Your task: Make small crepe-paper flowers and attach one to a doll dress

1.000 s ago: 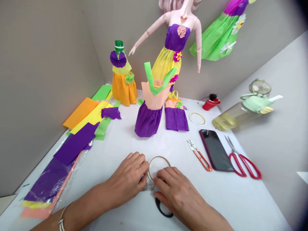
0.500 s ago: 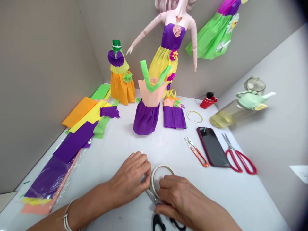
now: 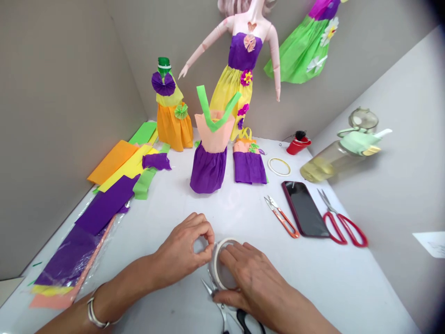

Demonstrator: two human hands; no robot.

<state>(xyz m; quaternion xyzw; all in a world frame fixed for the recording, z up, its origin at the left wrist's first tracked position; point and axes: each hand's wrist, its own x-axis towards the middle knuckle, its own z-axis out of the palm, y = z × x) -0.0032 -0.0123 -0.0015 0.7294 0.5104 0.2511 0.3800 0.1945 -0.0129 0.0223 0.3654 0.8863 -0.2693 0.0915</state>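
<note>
My right hand [image 3: 252,273] grips a roll of whitish tape [image 3: 216,262], its fingers reaching inside the ring. Beneath that hand lie black-handled scissors [image 3: 222,311], blades pointing up and left, partly covered by the palm and thumb. At the roll's left edge, my left hand [image 3: 186,241] has thumb and forefinger pinched together; whatever is between the tips is too small to make out. Straight ahead stands a small dress [image 3: 208,169] with a purple skirt, peach top and green strap.
Purple, yellow, orange and green sheets [image 3: 107,204] lie along the left. On the right are orange snips [image 3: 283,218], a phone [image 3: 306,208], red scissors [image 3: 344,227], a bottle [image 3: 333,157] and a red cup [image 3: 298,144]. A dressed doll [image 3: 239,83] stands behind.
The left thumb and forefinger now form a rounder pinch beside the roll. My right hand and the roll have shifted slightly left, and more of the scissors' blades shows.
</note>
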